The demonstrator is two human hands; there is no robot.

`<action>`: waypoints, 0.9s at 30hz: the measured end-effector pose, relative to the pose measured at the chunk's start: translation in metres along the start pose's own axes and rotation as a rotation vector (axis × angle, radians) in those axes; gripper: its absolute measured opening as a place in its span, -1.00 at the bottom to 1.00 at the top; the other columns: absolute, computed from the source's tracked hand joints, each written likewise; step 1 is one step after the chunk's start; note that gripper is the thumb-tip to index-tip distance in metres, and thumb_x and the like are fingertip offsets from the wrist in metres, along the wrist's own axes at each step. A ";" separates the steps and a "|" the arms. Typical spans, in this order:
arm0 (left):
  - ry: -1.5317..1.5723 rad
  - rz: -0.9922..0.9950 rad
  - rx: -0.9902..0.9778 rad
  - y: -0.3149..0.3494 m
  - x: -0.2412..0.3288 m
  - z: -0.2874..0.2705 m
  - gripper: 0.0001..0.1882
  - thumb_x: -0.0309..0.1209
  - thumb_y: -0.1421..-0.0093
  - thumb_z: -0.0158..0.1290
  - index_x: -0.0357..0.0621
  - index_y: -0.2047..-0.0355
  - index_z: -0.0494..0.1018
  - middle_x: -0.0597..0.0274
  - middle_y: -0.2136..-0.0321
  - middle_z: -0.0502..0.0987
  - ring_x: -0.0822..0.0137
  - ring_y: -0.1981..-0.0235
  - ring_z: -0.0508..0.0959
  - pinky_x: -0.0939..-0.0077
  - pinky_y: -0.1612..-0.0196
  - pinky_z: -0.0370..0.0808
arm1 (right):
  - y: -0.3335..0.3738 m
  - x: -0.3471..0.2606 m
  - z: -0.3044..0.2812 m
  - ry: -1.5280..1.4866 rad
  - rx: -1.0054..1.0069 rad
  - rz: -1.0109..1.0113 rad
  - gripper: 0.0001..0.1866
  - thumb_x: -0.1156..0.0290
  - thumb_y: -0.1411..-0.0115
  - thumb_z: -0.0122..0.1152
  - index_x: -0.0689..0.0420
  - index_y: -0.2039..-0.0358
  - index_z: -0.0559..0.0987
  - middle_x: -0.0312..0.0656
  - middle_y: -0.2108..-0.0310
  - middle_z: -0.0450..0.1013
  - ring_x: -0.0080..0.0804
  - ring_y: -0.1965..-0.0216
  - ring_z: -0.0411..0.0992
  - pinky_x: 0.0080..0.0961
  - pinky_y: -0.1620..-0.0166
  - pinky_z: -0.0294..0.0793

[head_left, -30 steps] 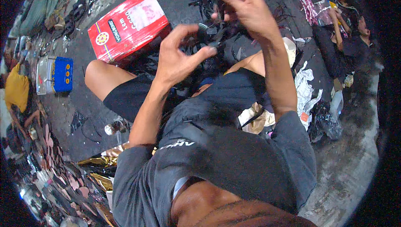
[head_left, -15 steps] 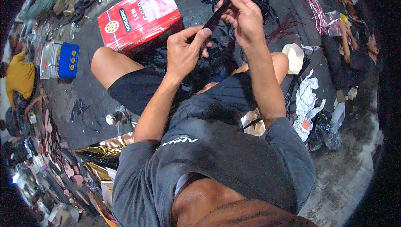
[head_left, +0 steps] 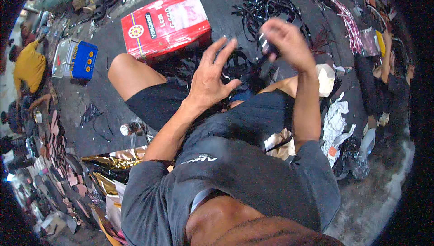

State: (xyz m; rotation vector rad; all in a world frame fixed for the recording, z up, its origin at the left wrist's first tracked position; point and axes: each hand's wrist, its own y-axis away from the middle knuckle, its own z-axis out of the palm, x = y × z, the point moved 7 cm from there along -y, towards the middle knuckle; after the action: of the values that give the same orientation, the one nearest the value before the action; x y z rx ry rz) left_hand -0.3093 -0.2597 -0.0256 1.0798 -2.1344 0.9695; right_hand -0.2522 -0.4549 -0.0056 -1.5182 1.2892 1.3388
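Observation:
My left hand [head_left: 209, 79] hovers over my lap with its fingers spread and nothing in them. To the right and a little farther off, my right hand [head_left: 289, 44] is raised and smeared by motion. Its fingers close round a glossy black strip [head_left: 267, 47], most of which the hand and the blur hide. Just beyond lies a heap of shiny black strips [head_left: 264, 8] on the dark floor. More black glossy strips [head_left: 237, 63] lie between my crossed legs, partly covered by my left hand.
A red box [head_left: 167, 26] stands beyond my left knee, a blue-and-silver tin [head_left: 74, 59] farther left. By my right knee are a whitish block [head_left: 325, 79] and crumpled white paper [head_left: 333, 126]. Scraps [head_left: 68, 178] litter the left side. Other people sit at left [head_left: 30, 67] and right [head_left: 395, 65].
My left hand has let go of the black strip, opened and moved down. My right hand has lowered and shifted right with the strip. The whole view has shifted slightly.

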 end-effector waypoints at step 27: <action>0.102 -0.682 -0.152 0.018 -0.180 -0.305 -0.82 -0.35 -0.28 0.11 -0.22 0.28 0.57 0.25 0.43 0.64 0.51 0.49 0.58 0.59 0.40 0.50 | -0.114 0.001 0.037 0.118 -0.175 -0.010 -0.78 0.32 -0.27 0.20 0.24 0.28 0.62 -0.23 0.45 0.60 -0.61 0.47 0.53 -0.63 0.37 0.52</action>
State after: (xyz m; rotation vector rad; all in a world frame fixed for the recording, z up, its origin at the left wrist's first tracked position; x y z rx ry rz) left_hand -0.1847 0.0701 0.0158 1.4942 -1.5440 0.5124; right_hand -0.1516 -0.3935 -0.0242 -1.7437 1.2611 1.4043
